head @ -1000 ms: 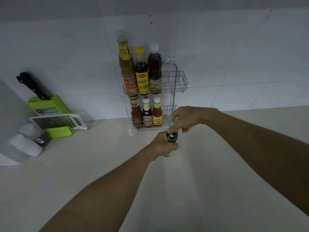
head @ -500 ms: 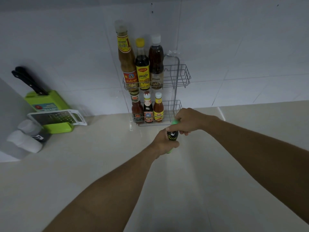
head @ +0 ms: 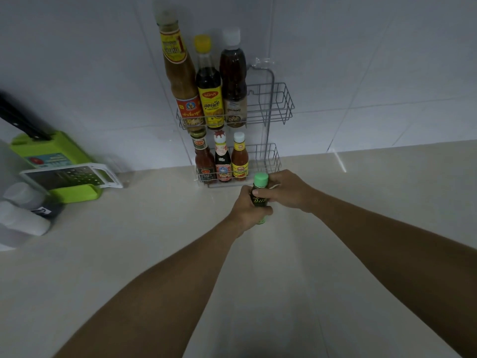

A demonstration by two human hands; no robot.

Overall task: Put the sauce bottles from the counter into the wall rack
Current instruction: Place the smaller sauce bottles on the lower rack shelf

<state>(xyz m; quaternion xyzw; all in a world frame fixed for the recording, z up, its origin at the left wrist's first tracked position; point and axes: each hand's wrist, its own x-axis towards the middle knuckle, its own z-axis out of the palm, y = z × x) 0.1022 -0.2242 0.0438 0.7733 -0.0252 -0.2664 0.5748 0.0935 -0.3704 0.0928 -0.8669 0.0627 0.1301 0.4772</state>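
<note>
We have a single view, from a wide-angle camera worn on the head. It looks forward and down along both forearms across the pale tabletop [head: 154, 254] toward the tiled wall [head: 361, 60]. The wire rack [head: 278, 104] sits upper centre, near; straight lines bow toward the edges.

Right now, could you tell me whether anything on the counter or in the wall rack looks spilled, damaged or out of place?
Nothing stands out. The six bottles in the wall rack stand upright, the counter shows no spill, and both hands hold the green-capped bottle upright in front of the rack.
</note>
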